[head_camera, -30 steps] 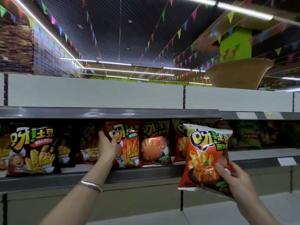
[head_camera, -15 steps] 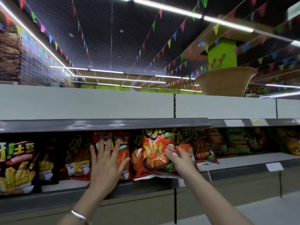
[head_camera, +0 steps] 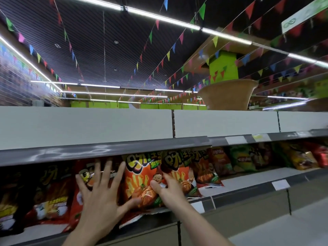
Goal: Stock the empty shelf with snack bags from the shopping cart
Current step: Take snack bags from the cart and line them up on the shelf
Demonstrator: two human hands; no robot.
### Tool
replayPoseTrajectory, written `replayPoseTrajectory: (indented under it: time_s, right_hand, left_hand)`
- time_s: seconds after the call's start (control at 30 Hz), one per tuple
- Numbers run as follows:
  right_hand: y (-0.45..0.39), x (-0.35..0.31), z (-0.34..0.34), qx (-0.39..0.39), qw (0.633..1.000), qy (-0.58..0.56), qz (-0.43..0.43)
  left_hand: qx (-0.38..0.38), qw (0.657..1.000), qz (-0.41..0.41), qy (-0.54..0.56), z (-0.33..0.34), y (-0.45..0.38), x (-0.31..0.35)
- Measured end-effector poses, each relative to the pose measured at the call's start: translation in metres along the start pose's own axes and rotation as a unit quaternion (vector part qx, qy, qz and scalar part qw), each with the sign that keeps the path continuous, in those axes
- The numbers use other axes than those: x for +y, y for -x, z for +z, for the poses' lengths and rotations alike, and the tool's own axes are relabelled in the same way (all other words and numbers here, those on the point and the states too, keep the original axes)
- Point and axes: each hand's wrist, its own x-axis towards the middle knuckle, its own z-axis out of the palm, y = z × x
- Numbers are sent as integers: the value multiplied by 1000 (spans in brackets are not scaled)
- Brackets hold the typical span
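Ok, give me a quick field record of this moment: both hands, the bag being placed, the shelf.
left hand: open, fingers spread against the red bags
right hand: pinching the orange snack bag
orange snack bag: upright on the shelf, beside a matching bag
shelf to the right: bare stretch, then green and yellow bags

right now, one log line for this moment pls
phase: seating bag on shelf | left hand: open, fingers spread against red bag | right hand: holds orange snack bag | shelf: room right
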Motion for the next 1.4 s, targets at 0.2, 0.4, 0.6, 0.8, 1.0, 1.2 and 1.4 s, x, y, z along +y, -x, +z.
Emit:
replayPoseTrajectory:
  time_s: [0.2,0.4,0.6,0.8,1.0,1.2,1.4]
  right_hand:
    - [-4,11,7,57,998,41,-7]
    - [8,23,21,103,973,108,-176]
    - [9,9,34,115,925,255,-258]
    - [-3,10,35,48,927,279,-248]
    - [-4,17,37,43,923,257,-284]
    - [-21,25,36,61,918,292,-262]
    - [-21,39,39,71,916,278,-280]
  left_hand:
    - [-51,987,129,-76,17,-7,7]
    - [-51,989,113,-78,23,-5,7]
    - [15,988,127,-91,31,-4,2]
    - [51,986,134,-91,42,-7,-4]
    - [85,985,133,-74,42,-2,-4]
    - [45,989,116,-83,37,-6,3]
    - [-3,989,122,-85,22,1,7]
